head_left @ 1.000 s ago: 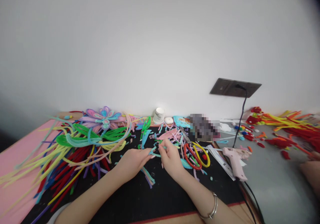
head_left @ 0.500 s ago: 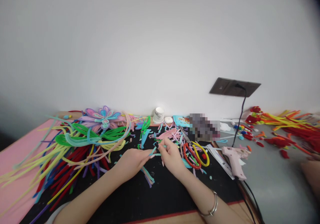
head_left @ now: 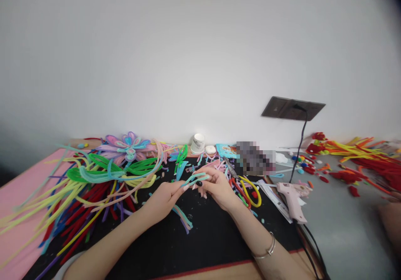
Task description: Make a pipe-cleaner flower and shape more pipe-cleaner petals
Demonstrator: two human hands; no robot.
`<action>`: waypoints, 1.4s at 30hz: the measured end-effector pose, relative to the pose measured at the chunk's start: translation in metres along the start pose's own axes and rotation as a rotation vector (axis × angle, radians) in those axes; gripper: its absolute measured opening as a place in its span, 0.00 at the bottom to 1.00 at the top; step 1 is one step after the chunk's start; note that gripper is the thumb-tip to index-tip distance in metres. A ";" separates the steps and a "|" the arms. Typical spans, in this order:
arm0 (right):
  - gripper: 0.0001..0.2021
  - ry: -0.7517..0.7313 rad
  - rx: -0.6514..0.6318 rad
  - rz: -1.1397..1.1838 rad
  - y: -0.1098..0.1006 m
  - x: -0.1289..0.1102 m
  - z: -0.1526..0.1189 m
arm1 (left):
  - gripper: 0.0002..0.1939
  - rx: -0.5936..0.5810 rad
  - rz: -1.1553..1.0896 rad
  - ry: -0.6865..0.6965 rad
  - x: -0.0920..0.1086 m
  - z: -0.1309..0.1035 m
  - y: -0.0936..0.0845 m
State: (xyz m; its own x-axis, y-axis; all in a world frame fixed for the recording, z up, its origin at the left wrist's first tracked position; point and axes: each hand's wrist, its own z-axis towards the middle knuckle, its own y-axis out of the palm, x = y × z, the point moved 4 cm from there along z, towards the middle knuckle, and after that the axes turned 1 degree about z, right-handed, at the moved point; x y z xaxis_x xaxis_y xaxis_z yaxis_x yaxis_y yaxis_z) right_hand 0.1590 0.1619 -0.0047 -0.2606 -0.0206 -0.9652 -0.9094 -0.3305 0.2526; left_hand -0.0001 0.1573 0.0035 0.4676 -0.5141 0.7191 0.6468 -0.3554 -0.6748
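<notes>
Over the black mat, my left hand pinches light teal pipe cleaners between thumb and fingers. Their free ends point right, across the fingers of my right hand, which is closed around them with the thumb near the fingertips. Parts of the strands are hidden by the fingers. Below my left hand lies a small bunch of teal and purple pipe cleaners. Scissors with red and yellow handles rest just right of my right hand.
A pipe-cleaner flower and a large pile of coloured pipe cleaners spread at the left. A paper cup stands by the wall. At the right are a pink glue gun with its cord and another person's hand.
My right hand has turned and opened its grip slightly, and the teal strands now lie across its fingers, pointing right. My left hand keeps its pinch.
</notes>
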 end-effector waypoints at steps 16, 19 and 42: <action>0.05 0.017 0.009 -0.470 0.006 0.003 -0.004 | 0.23 -0.165 0.072 -0.007 0.005 -0.006 0.008; 0.08 -0.025 -0.082 -0.547 0.010 0.000 -0.005 | 0.23 -0.166 0.113 0.003 0.003 -0.005 0.009; 0.13 0.246 0.118 -0.041 0.017 0.019 -0.007 | 0.17 -0.004 0.363 0.123 0.005 -0.005 0.007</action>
State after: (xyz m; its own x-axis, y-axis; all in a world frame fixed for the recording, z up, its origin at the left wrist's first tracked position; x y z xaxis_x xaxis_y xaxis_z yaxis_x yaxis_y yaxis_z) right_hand 0.1410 0.1492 -0.0190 -0.1498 -0.2427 -0.9585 -0.9527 -0.2240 0.2056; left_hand 0.0036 0.1479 0.0014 0.5900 -0.6967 0.4081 0.4501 -0.1357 -0.8826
